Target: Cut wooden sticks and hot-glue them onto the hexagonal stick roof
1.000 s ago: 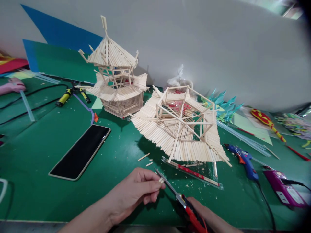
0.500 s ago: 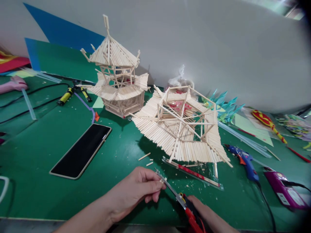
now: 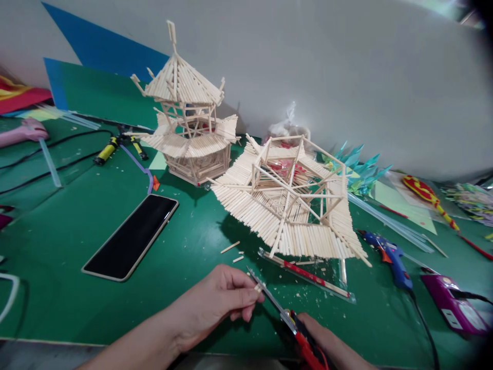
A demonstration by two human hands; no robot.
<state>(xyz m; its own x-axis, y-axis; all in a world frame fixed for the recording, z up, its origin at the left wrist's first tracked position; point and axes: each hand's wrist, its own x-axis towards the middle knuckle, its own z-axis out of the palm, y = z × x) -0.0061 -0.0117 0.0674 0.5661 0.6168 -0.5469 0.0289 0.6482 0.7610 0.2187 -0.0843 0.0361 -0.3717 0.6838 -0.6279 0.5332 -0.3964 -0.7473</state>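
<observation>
My left hand point(image 3: 231, 295) pinches short pieces of wooden stick point(image 3: 258, 289) between thumb and fingers. Red-handled scissors point(image 3: 283, 311) are gripped in my right hand point(image 3: 321, 334), with the blades lying against the pieces at my left fingertips. Beyond my hands stands a stick model with a flared roof and an open frame on top point(image 3: 292, 239). Behind it on the left is a taller stick pagoda point(image 3: 196, 144) with a pointed roof. A clear packet of sticks with a red band point(image 3: 308, 275) lies just past the scissors.
A phone point(image 3: 131, 239) lies on the green table point(image 3: 185, 303) at left. To the right are a blue glue gun point(image 3: 389, 257), clear glue sticks point(image 3: 393, 223) and a magenta power strip point(image 3: 454, 303). Stick offcuts point(image 3: 230, 247) are scattered near my hands. A yellow-black tool point(image 3: 106, 150) lies at far left.
My hands stay almost in the same place, with the scissor blades still at the stick pieces. The whole view has shifted slightly.
</observation>
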